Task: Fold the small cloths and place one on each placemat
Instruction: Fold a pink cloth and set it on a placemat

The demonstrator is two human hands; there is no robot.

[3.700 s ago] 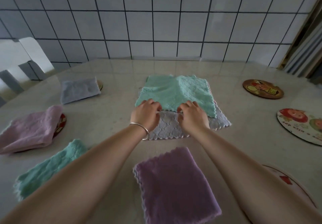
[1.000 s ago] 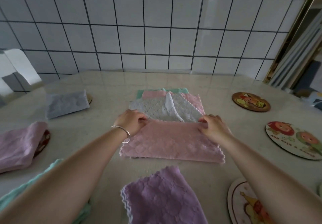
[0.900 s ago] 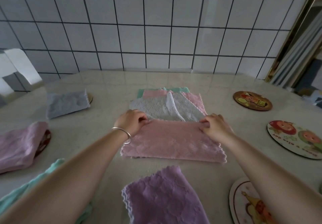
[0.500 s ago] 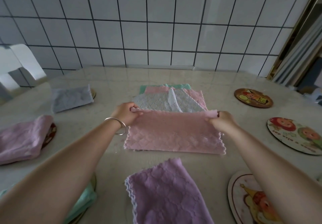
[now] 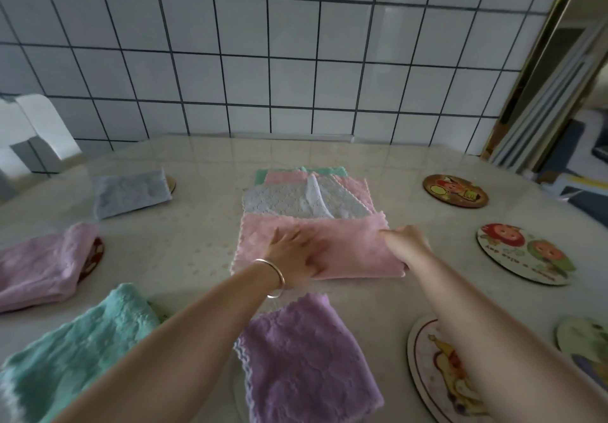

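Lying folded mid-table, the pink cloth (image 5: 316,251) is being pressed by the flat, spread left hand (image 5: 292,258) while the right hand (image 5: 406,245) is pinching its right edge. A purple cloth (image 5: 306,357) is sitting nearer; bare placemats (image 5: 455,190) are waiting well right.

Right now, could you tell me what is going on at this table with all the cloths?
A person is folding a pink cloth on the table, atop a small stack of unfolded cloths. The left hand lies flat on it, smoothing, while the right hand pinches its right edge. Folded grey, pink-lilac, green and purple cloths already lie to the left and in front. The round placemats on the right have no cloths.
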